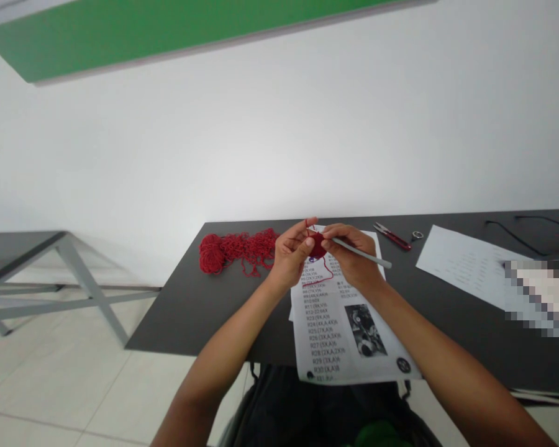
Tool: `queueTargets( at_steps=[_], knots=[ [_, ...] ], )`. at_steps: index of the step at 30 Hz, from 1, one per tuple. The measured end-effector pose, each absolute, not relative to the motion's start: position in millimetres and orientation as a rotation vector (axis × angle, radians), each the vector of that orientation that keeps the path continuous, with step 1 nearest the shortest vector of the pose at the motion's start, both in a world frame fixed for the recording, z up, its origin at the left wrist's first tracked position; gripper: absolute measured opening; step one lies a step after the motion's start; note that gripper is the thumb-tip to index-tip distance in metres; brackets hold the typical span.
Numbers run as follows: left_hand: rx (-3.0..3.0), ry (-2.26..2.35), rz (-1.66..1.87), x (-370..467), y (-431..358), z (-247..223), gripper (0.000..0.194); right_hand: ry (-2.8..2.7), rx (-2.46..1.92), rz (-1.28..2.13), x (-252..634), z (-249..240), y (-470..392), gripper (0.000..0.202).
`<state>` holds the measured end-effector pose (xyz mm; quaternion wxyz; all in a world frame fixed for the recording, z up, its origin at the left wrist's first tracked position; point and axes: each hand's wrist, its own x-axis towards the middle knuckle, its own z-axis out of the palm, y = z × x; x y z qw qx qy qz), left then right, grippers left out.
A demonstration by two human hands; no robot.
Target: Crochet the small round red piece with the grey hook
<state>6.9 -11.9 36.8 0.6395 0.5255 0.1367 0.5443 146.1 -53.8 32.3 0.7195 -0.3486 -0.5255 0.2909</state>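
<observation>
1. Red yarn (235,249): loose heap on the dark table (172,316), left of both hands.
2. Left hand (289,253): fingers closed on the crochet piece (317,245), strand over raised index finger; piece between both hands, above the printed sheet (326,329).
3. Right hand (351,251): fingers closed around the grey-handled hook (363,253).
4. Red snips (394,236): on table, right of hands.

White wall (307,136), green board (168,28), pale tiled floor (65,385).
</observation>
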Motion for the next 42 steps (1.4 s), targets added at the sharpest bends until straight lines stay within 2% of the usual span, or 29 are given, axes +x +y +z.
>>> queueTargets(
  at_steps=[5,12,18,23,26,36,42],
  knots=[
    [1.184,0.295,1.228,7,-11,36,0.049,-1.12,-0.731,0.691,147,26,-50,0.02],
    [1.186,0.271,1.234,9,-12,36,0.047,-1.02,-0.736,0.802,145,26,-48,0.032],
    [1.218,0.347,1.262,8,-13,35,0.055,-1.0,-0.723,0.865,145,25,-49,0.032],
    [1.275,0.314,1.29,8,-11,36,0.051,-0.975,-0.675,0.909,146,24,-48,0.028],
    [1.359,0.307,1.335,7,-9,37,0.046,-1.015,-0.675,0.835,149,23,-47,0.026],
    [1.477,0.282,1.354,5,-9,40,0.04,-1.128,-0.744,0.612,155,32,-49,0.039],
    [1.467,0.225,1.363,5,-7,39,0.041,-1.161,-0.661,0.567,156,35,-51,0.03]
  ],
)
